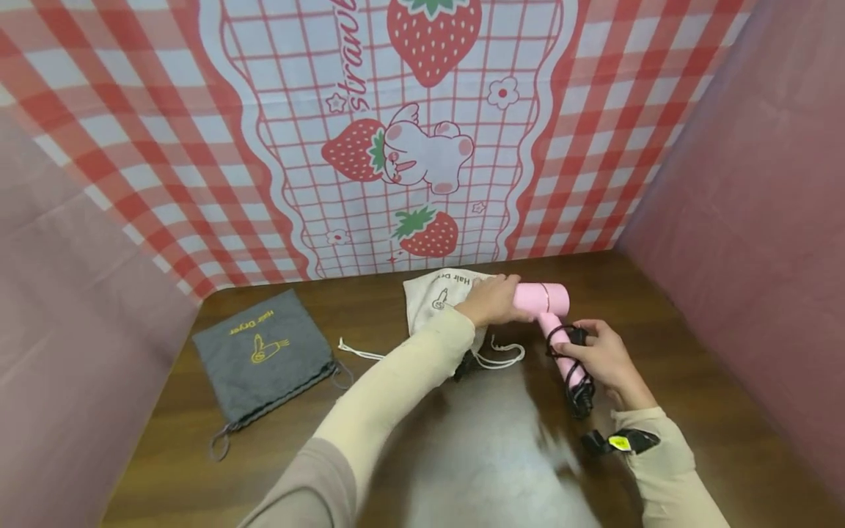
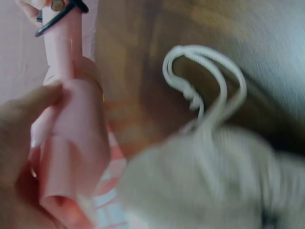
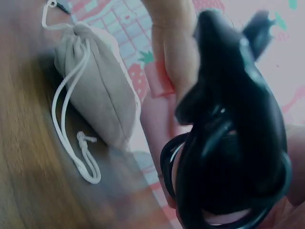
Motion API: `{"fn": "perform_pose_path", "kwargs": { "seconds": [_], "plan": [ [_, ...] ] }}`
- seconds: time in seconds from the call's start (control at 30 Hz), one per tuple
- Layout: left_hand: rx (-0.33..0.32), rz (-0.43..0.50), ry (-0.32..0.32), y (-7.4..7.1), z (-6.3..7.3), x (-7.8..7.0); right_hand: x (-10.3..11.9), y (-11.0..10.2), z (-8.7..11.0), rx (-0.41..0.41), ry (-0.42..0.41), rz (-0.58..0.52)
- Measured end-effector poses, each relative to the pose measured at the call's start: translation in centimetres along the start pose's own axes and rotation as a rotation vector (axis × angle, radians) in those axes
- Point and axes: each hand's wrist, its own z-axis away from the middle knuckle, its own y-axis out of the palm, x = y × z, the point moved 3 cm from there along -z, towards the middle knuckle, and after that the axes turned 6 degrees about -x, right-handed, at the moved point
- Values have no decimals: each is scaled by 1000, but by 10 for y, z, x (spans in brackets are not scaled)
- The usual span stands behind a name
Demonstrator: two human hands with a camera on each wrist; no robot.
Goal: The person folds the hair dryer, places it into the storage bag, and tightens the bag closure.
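A pink hair dryer (image 1: 543, 299) is held between both hands over the right part of the table. My left hand (image 1: 491, 301) grips its barrel from the left, the thumb lying along the pink body (image 2: 83, 119) in the left wrist view. Lower down, my right hand (image 1: 604, 356) holds the handle (image 1: 557, 339) together with the black cord (image 1: 581, 396) wound round it. In the right wrist view, the bundled cord and plug (image 3: 238, 105) hide most of the handle. Behind my left hand lies a cream drawstring bag (image 1: 420, 297) printed "Hair Dryer", partly covered by that hand.
A flat grey drawstring bag (image 1: 264, 352) with yellow print lies on the left of the brown wooden table (image 1: 488, 440). White cords (image 1: 508, 359) trail from the cream bag. A strawberry-print cloth (image 1: 422, 147) hangs at the back, with pink cloth walls (image 1: 739, 220) at the sides.
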Motion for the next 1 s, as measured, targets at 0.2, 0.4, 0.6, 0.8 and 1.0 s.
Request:
{"fn": "perform_pose_path", "kwargs": {
  "seconds": [0.2,0.4,0.6,0.8,1.0],
  "plan": [
    [30,-32,28,-13,18,17,22,9,5,25,-163,73],
    [-8,77,-49,-23,41,30,33,17,10,73,-177,20],
    [-102,46,-95,-34,56,39,41,26,8,92,-153,-22],
    [-181,-1,-132,-42,70,51,46,39,3,98,-138,-7],
    [-284,-15,-146,-43,85,59,44,54,4,140,-75,-36]
  ]
}}
